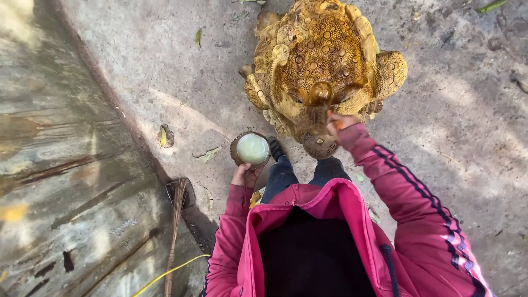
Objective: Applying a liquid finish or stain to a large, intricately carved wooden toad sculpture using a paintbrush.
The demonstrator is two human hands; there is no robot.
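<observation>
Dry leaf [163, 136] on concrete ground [451, 137], broom stick [175, 236], yellow cord [165, 273] alongside.

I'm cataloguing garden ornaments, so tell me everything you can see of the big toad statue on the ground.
The toad statue is a large, squat figure in mottled golden yellow and brown, its back studded with round bumps and coin-like discs. It looks like painted cement or resin; which one cannot be told. Bulging eyes and thick folded legs show at its sides. It sits upright on the grey concrete ground, its head towards the person. The right hand reaches its face, holding something small and orange against it. The left hand does not touch it.
</observation>
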